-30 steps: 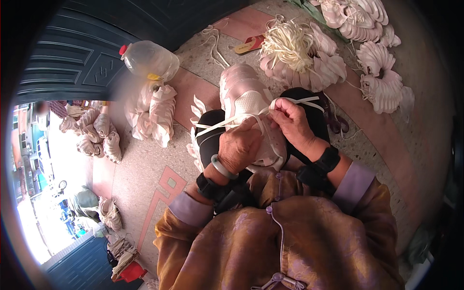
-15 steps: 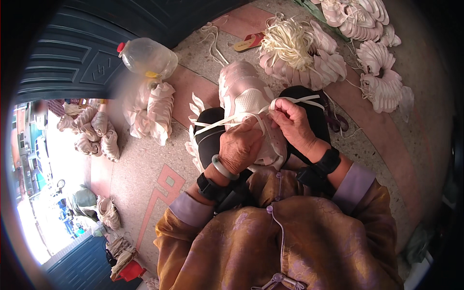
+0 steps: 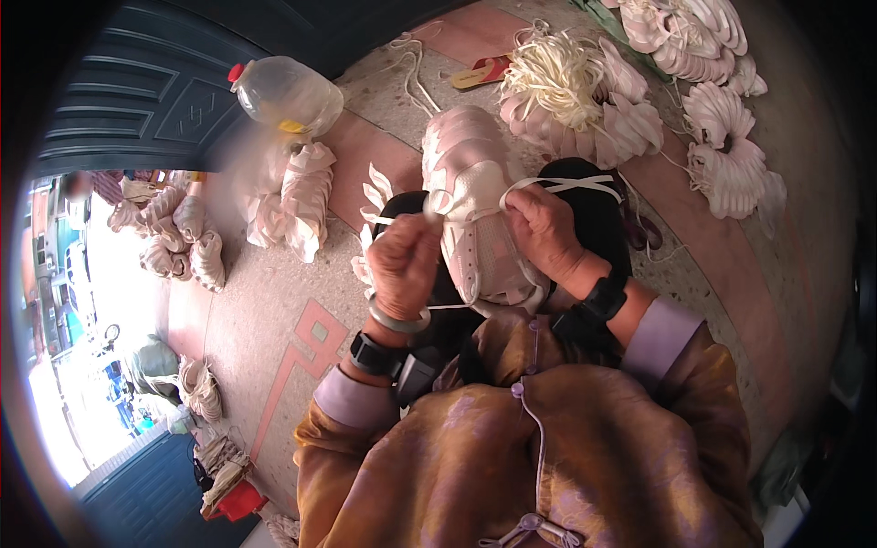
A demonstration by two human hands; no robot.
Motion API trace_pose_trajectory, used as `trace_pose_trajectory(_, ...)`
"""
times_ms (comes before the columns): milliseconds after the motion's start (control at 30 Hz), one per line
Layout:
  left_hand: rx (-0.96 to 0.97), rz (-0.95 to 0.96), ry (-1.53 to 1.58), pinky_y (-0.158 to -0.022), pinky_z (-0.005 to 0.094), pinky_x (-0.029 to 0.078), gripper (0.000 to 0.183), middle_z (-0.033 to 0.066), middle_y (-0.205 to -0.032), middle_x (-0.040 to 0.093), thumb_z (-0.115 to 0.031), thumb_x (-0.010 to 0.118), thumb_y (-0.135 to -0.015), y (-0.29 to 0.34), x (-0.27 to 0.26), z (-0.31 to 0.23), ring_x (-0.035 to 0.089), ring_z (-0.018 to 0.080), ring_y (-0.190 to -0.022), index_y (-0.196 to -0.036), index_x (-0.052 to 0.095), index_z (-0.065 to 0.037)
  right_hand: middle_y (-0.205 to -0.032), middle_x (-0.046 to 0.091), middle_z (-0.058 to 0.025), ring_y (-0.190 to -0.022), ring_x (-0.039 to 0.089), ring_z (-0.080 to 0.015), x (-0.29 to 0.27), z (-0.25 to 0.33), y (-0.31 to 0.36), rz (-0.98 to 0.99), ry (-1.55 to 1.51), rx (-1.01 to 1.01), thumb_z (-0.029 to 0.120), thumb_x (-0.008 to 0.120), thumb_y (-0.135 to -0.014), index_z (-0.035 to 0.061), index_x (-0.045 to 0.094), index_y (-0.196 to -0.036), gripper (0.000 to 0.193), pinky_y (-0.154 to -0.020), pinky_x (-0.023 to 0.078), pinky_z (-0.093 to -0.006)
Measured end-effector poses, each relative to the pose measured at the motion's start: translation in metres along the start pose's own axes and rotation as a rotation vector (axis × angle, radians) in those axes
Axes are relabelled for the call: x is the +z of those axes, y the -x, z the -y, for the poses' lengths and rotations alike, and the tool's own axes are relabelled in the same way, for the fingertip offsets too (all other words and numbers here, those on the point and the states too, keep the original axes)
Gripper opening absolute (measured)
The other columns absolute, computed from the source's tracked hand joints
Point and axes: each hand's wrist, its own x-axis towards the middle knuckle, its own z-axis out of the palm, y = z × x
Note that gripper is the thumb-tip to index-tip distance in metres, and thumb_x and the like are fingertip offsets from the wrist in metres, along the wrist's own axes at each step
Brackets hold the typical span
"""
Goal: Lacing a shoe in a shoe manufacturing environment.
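A pale pink-and-white shoe upper (image 3: 498,251) lies between my knees, its toe end in a row of nested uppers (image 3: 464,137). My left hand (image 3: 402,267), closed, grips one end of a white shoelace at the upper's left side, with a short tail showing past the fingers. On the right, my right hand (image 3: 548,233) pinches the other part of the shoelace (image 3: 580,184), whose loose end trails over my dark-clad right knee. Between the two hands the lace runs across the upper, near its tongue. My fingertips partly hide the lace at both sides.
Beyond my right knee sits a bundle of cream laces (image 3: 553,82) on stacked uppers, beside a red-and-tan insole (image 3: 480,73). More bundled uppers lie at right (image 3: 726,151) and left (image 3: 306,201). A clear plastic jug (image 3: 290,96) stands by the dark door (image 3: 137,100).
My hands have moved apart from the middle of the upper, the left one going left and the lace drawn out between them. The view has shifted slightly.
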Motion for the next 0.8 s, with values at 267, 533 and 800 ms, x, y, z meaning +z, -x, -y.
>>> trace_pose_trajectory(267,-0.384,-0.199,0.43,-0.05,0.0224,0.046,0.013,0.0067,-0.071,0.062,-0.009,0.056,-0.087,0.008,-0.011,0.003,0.056,0.0116,-0.053,-0.092,0.063,0.0,-0.079,0.058,-0.0105,-0.072,0.058,-0.0317,0.0,0.0,0.004,-0.003,0.027,-0.041,-0.001,0.057,-0.072,0.0063,0.054,-0.084,0.015,-0.062,0.048,-0.0374)
trace_pose_trajectory(533,-0.505,0.017,0.511,-0.053,0.0226,0.048,0.011,0.007,-0.076,0.065,-0.007,0.06,-0.084,0.021,0.01,0.016,0.059,0.0107,-0.057,-0.092,0.065,-0.002,-0.074,0.055,-0.0083,-0.062,0.055,-0.0292,-0.033,0.015,0.011,0.009,0.035,0.024,0.016,0.064,-0.076,0.007,0.055,-0.081,0.014,-0.055,0.044,-0.0372)
trace_pose_trajectory(800,-0.177,-0.001,-0.057,-0.06,0.0223,0.047,0.009,0.005,-0.078,0.063,0.0,0.061,-0.08,0.027,0.015,0.029,0.057,0.0098,-0.062,-0.088,0.064,0.0,-0.092,0.052,-0.0148,-0.077,0.056,-0.0302,-0.044,0.046,0.019,0.328,0.427,-0.109,0.02,0.065,-0.074,0.0025,0.043,-0.119,0.053,-0.065,0.045,-0.0391)
